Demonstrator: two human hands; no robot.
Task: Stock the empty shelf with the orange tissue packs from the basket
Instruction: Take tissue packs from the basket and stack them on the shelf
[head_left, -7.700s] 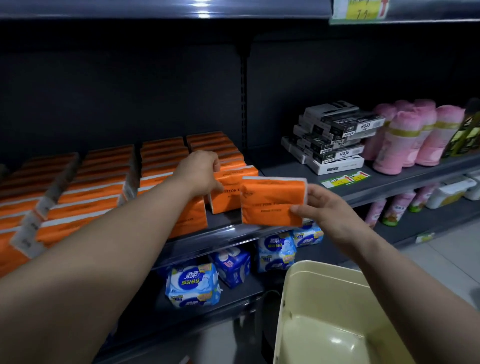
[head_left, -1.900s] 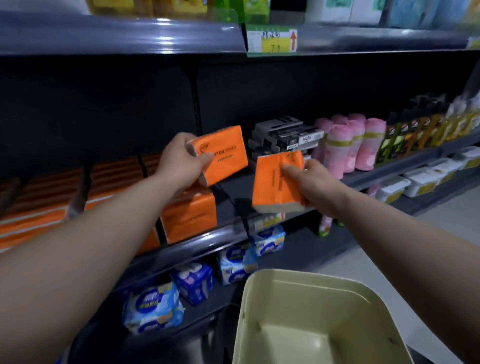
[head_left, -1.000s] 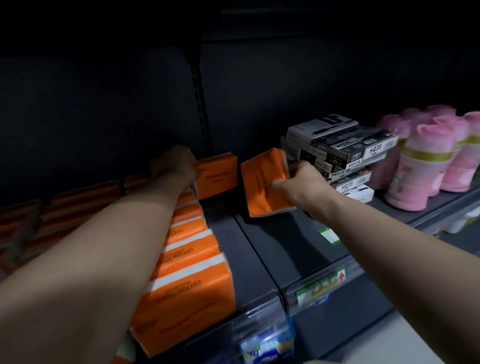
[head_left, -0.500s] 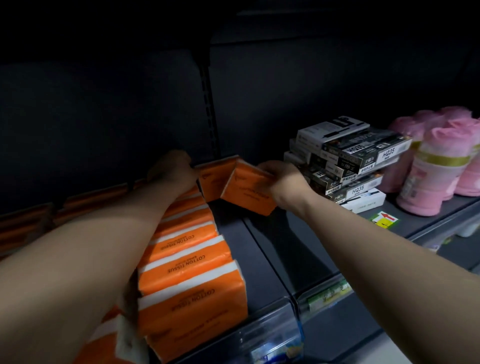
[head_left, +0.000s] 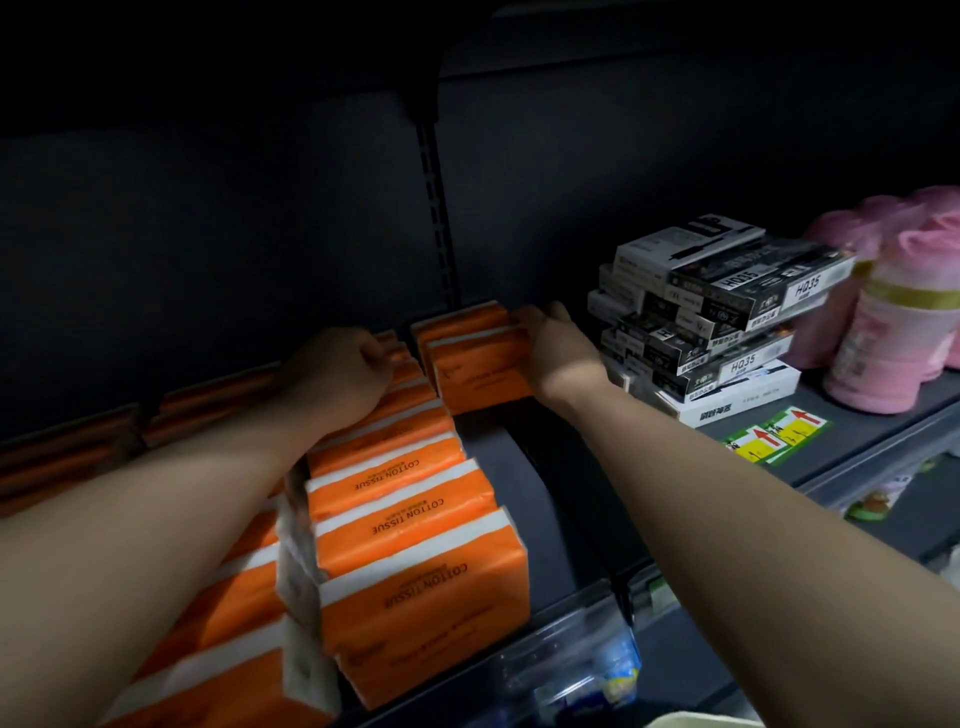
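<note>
**Position of the work.** The two rear packs (head_left: 475, 358) stood on edge at the back of the shelf (head_left: 524, 499). They were face to face, with their long axis running across the shelf, parallel to its front lip. They lay just to the left of the right hand (head_left: 558, 348), which was the nearer hand. Its fingers (head_left: 540, 314) curled round the right-hand end of the pair; the thumb was hidden.

**Left hand.** The left hand (head_left: 345, 366) rested on top of the full row (head_left: 405, 519) of orange packs, at its rear end, just beside the two rear packs. Its fingers were curled, with the tips on the pack tops. Whether they pinched a pack could not be told.

**Open lane.** A bare strip of shelf ran from the two rear packs forward to the lip. Judged from this layout, further packs would go in front of the pair, with the same axis.

**Obstructions.**
- On the left, the full row bordered the lane closely.
- On the right, a stack of black-and-white boxes (head_left: 722, 317) stood just behind the right wrist, near the pack ends.
- The pink rolls (head_left: 883, 338) and the price labels (head_left: 774, 436) lay farther right, well apart from the lane.

**Supply.** Only a pale sliver of the basket (head_left: 691, 721) showed at the lower edge, and its contents were out of view.
</note>
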